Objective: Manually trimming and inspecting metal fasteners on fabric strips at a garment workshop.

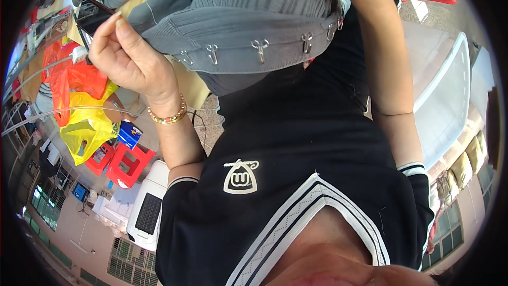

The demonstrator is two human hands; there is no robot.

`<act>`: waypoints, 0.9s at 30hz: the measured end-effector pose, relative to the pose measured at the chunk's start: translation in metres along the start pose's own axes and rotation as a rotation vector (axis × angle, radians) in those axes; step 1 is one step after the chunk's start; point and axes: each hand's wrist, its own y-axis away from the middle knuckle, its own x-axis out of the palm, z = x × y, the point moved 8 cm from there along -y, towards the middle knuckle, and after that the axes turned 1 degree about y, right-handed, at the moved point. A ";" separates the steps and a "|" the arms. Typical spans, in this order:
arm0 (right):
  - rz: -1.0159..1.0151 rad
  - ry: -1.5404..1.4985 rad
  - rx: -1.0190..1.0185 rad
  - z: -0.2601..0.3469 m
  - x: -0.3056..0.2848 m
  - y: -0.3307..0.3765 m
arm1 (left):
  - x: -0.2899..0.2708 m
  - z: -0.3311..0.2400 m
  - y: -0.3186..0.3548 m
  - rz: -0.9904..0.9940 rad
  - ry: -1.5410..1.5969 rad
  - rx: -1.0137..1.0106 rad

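grey ribbed garment (254, 26), yellow bag (87, 127)

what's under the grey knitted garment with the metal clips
Under the grey knitted garment lies the person's black shirt, with tan cloth showing beside the left hand. The right hand is covered by the garment, so its grip cannot be seen.

Your left hand (127, 55) is raised, fingertips pinched together; your right forearm (389, 63) reaches up, its hand out of view.
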 end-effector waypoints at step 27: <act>0.494 0.405 0.048 0.076 -0.011 0.038 | 0.043 -0.095 -0.005 0.476 -0.290 0.515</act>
